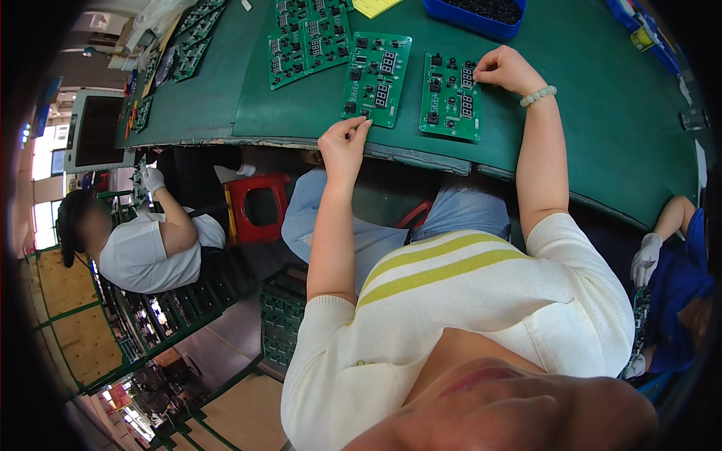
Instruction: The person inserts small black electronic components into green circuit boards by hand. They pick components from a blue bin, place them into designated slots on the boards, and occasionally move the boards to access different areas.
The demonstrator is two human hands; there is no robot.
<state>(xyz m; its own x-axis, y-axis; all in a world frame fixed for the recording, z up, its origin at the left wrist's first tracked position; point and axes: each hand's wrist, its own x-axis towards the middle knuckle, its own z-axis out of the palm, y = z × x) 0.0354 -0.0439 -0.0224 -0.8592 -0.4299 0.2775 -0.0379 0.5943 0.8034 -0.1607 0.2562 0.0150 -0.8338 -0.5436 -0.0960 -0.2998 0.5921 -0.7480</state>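
Two green circuit boards lie side by side on the bench in front of me, each with two white digit displays and several black parts. At the near edge of the left circuit board (pixel 368 83), my left hand (pixel 344 144) has thumb and forefinger pinched together beside a small black part. My right hand (pixel 511 71), with a bead bracelet (pixel 538 96) at its wrist, pinches at the right edge of the right circuit board (pixel 444 86), by the upper display. Whatever either pinch holds is too small or hidden to make out.
More circuit boards (pixel 308 41) lie joined at the back left. A blue bin (pixel 474 19) of small black parts and a yellow paper (pixel 374 6) are at the back. Co-workers with white gloves sit at left (pixel 154 248) and right (pixel 681 278). A red stool (pixel 256 209) stands below the bench.
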